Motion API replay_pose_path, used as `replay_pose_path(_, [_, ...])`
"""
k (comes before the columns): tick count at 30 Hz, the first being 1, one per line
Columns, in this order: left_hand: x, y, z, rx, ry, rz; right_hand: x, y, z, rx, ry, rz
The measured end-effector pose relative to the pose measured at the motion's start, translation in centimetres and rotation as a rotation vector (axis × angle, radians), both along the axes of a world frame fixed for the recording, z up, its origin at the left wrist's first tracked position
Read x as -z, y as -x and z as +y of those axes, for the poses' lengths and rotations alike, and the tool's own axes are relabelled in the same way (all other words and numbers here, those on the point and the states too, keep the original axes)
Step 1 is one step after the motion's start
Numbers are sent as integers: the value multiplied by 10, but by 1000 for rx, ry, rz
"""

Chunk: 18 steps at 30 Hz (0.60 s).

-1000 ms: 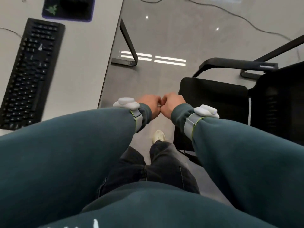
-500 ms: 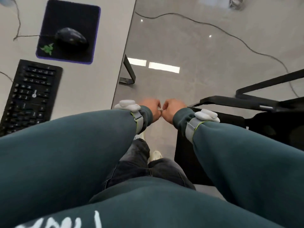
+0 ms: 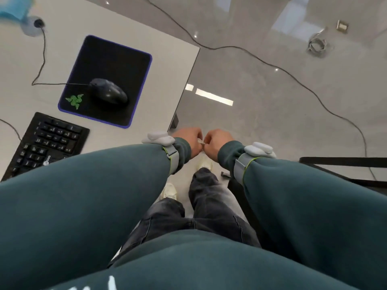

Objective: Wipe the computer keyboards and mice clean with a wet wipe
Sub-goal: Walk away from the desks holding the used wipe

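Observation:
A black keyboard [image 3: 45,143] lies on the white desk [image 3: 159,59] at the left. Beyond it a black wired mouse [image 3: 109,94] sits on a black mouse pad [image 3: 113,65] with a purple rim and a green logo. My left hand [image 3: 189,140] and my right hand [image 3: 215,142] are held together over the floor, just right of the desk's corner. Both have curled fingers and pinch a small pale thing [image 3: 201,141] between them, perhaps a wipe or its packet; most of it is hidden.
A black chair [image 3: 345,164] stands at the right. A long cable [image 3: 272,65] runs across the glossy grey floor, with a coiled cable [image 3: 317,45] further back. A blue object [image 3: 12,7] sits at the desk's far left corner. My legs and shoes are below the hands.
The view has tilted up and left, so the mouse and pad now show fully and the chair has slid to the right edge. My hands stay together, pinching the small pale thing.

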<state>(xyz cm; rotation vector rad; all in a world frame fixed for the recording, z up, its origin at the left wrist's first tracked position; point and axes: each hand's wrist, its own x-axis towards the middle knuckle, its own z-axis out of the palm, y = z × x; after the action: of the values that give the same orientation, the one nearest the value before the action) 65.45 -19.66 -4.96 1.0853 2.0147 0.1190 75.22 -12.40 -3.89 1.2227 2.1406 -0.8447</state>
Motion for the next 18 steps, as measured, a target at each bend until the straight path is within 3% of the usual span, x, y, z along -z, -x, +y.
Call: replay_pose_path(18, [20,30,313,112,124,67,32,32,309,34,65,36])
